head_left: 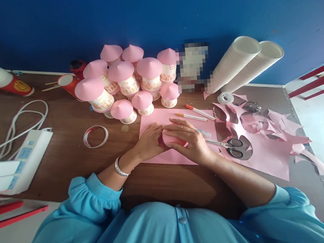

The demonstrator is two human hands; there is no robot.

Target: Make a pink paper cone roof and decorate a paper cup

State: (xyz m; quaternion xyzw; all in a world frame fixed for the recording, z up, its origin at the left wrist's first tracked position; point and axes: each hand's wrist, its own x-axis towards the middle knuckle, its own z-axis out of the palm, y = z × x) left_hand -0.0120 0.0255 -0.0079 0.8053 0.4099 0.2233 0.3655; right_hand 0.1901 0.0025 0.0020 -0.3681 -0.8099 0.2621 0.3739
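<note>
Both my hands meet around a small pink paper piece (169, 137), which looks curved like a cone; much of it is covered by fingers. My left hand (151, 141) grips its left side, with the thumb side hidden. Over its top and right side bend the fingers of my right hand (188, 139). Under the hands lies a pink paper sheet (156, 157). Two orange-and-white markers (191, 117) rest on the sheet's far part. Just right of my right hand are scissors (231, 146) with black handles, and a partly hidden pale tube (205, 133).
Behind stand several paper cups with pink cone tops (121, 71). Tall stacks of white cups (237, 59) lean at the blue wall. Pink paper scraps (260, 143) and a tape roll (225, 97) lie right. Left are a paper ring (85, 138) and a power strip (31, 158).
</note>
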